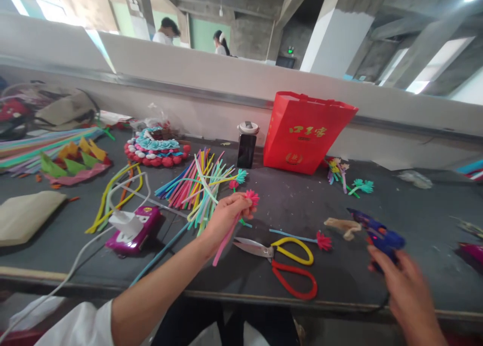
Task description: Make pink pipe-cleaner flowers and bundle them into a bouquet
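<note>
My left hand (233, 210) pinches a pink pipe-cleaner flower (252, 198), its pink stem slanting down below the fingers. On the right, my right hand (403, 280) is wrapped round the handle of a blue hot glue gun (383, 234), whose nozzle points left; that hand is somewhat blurred. Between the hands lie open scissors (269, 252) with one yellow and one red handle loop. Just above them rests another pink flower (323, 240) on a light-blue stem. A crumpled beige scrap (343, 226) sits near the gun's nozzle.
Colourful pipe cleaners (199, 180) lie piled left of centre. A purple power strip (138, 230) with a white plug and cable is at the left. Behind stand a black tumbler (246, 147) and a red bag (305, 134). Finished flowers (361, 186) lie right of the bag.
</note>
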Demonstrator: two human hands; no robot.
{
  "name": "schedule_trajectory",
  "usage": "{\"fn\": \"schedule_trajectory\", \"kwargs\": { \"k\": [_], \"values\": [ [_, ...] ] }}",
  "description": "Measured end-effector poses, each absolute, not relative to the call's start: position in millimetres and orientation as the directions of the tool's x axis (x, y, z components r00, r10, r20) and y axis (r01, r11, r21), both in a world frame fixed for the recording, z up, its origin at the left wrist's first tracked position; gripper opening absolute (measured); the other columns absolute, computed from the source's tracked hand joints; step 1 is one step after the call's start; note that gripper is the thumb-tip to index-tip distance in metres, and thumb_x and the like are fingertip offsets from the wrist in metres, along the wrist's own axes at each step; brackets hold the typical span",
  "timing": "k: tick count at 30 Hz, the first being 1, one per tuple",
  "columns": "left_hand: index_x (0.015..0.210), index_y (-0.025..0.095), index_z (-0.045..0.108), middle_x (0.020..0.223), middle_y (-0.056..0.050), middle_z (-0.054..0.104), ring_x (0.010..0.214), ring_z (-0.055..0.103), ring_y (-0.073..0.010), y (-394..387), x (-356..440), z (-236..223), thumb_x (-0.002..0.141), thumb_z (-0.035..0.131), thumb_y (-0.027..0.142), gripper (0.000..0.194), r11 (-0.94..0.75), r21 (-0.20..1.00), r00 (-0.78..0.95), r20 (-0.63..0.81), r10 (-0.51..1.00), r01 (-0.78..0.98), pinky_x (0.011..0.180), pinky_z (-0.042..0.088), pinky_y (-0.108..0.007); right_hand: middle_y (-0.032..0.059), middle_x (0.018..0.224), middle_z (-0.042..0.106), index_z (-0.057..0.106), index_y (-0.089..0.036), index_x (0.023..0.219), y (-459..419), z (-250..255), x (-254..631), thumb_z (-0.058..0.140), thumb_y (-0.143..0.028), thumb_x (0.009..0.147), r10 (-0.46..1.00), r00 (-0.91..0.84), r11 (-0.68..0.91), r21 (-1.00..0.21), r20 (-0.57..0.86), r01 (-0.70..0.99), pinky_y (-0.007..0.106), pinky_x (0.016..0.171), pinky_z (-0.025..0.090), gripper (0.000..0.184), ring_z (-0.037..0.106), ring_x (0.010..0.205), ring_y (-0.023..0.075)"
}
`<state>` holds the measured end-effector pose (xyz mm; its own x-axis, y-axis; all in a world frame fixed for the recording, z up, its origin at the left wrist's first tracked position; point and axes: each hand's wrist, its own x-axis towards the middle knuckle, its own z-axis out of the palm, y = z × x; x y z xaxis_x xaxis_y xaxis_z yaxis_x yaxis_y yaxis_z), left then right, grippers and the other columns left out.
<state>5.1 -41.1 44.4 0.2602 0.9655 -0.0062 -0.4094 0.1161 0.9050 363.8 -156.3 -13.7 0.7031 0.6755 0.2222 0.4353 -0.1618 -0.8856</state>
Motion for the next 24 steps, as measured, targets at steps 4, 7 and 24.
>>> {"fn": "schedule_trajectory", "kwargs": {
  "k": [4, 7, 24],
  "values": [
    [0.072, 0.012, 0.071, 0.080, -0.006, 0.067, 0.078, 0.063, -0.0172, -45.2, 5.2, 41.9, 0.072, 0.075, 0.033, 0.020, 0.174, 0.876, 0.249, -0.064, 0.966, -0.451, 0.073, 0.052, -0.029, 0.0018, 0.082, 0.058, 0.066, -0.023, 0.113, -164.1, 30.9, 310.0, 0.077, -0.042, 0.068, 0.859, 0.504, -0.016, -0.988, -0.091, -0.151, 0.024, 0.052, 0.050, 0.051, 0.056, 0.073, 0.0171],
    [0.072, 0.011, 0.072, 0.081, -0.008, 0.068, 0.082, 0.064, -0.0183, -38.7, 7.5, 38.8, 0.070, 0.076, 0.032, 0.022, 0.188, 0.851, 0.274, -0.055, 0.960, -0.490, 0.081, 0.053, -0.032, 0.0024, 0.082, 0.054, 0.067, -0.023, 0.113, -153.9, 51.8, 278.5, 0.073, -0.038, 0.076, 0.922, 0.383, 0.046, -0.962, -0.063, -0.270, 0.019, 0.040, 0.041, 0.041, 0.052, 0.070, 0.0151],
    [0.078, 0.016, 0.073, 0.099, -0.006, 0.056, 0.088, 0.057, -0.0181, -5.3, -14.3, 23.1, 0.080, 0.068, 0.047, 0.032, -0.068, 0.982, 0.145, 0.094, 0.985, -0.174, 0.071, 0.053, -0.028, 0.0043, 0.076, 0.065, 0.069, -0.020, 0.101, -56.5, 50.3, 214.0, 0.055, -0.048, 0.092, 0.966, -0.156, 0.243, -0.929, 0.206, 0.277, 0.027, 0.059, 0.048, 0.033, 0.060, 0.069, 0.0176]
  ]
}}
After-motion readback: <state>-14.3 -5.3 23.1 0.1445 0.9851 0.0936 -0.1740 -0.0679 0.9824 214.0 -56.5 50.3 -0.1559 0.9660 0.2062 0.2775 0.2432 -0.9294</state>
